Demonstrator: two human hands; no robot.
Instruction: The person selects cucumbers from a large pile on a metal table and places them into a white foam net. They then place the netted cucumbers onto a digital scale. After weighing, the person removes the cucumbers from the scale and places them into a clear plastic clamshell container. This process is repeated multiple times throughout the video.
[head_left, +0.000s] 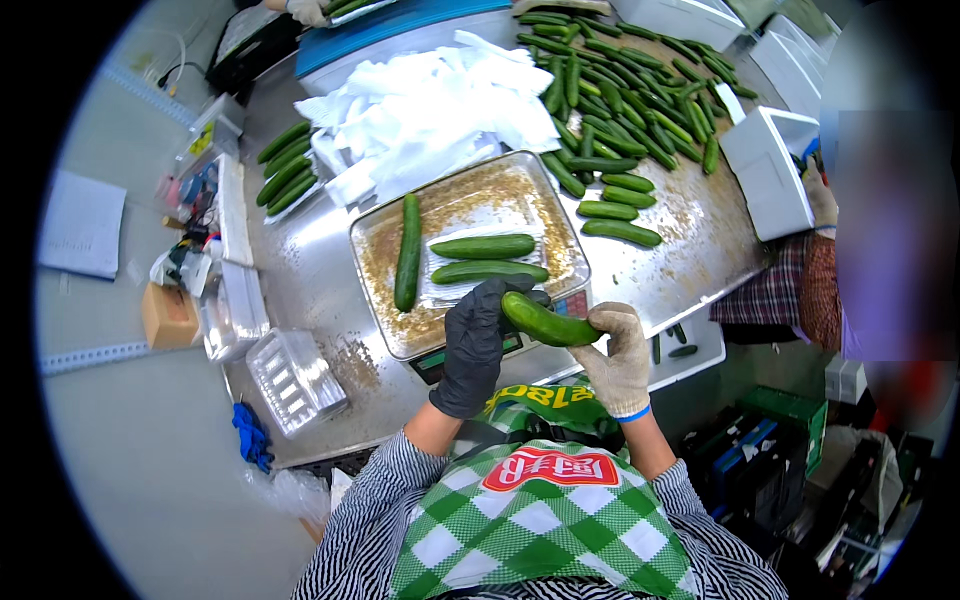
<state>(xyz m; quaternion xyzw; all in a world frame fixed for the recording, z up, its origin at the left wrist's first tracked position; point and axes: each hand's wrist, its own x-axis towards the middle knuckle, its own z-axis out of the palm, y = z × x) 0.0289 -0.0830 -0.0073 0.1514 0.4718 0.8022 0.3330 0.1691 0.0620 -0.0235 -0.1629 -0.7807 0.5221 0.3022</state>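
Between my hands I hold one cucumber (550, 321) in front of my checked apron. My left hand (478, 341), in a black glove, grips its left end; my right hand (619, 358), in a beige knitted glove, pinches the right end. Just beyond, two cucumbers (484, 245) lie side by side on a white-lined clear plastic tray (431, 294). That tray rests on the stained metal pan of a weighing scale (375, 300). Another cucumber (407, 253) lies lengthwise on the pan's left side. The scale's display and keys are partly hidden by my hands.
A large pile of cucumbers (622, 97) covers the far right, with several in a column nearer. White net sleeves (442, 112) lie heaped behind the scale. Packed cucumbers (285, 169) and stacked clear trays (296, 382) are at left. A co-worker's gloved hand (819, 195) touches a white foam box (765, 172).
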